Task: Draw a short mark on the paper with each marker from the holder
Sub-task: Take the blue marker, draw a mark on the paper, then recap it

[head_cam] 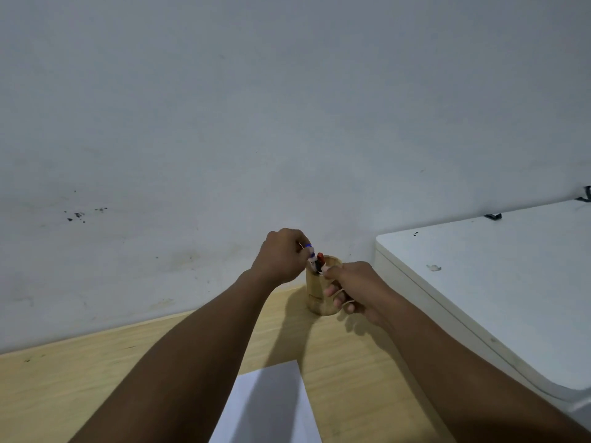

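Observation:
A round wooden holder [316, 295] stands on the wooden desk near the wall. A red-capped marker [320, 258] and a black one [318, 266] stick out of its top. My left hand [281, 255] is closed above the holder's left rim, pinching a white marker with a blue cap [309, 250]. My right hand [351, 290] is against the holder's right side; its thumb and forefinger pinch a small white marker end [323, 274] at the rim, and the other fingers curl in front of the holder. A white sheet of paper [271, 407] lies at the near edge, between my forearms.
The light wooden desk [80, 378] runs along a white wall [287, 123]. A white table top [495, 282] rises at the right, close to my right forearm. Small dark clips [493, 216] sit at its far edge.

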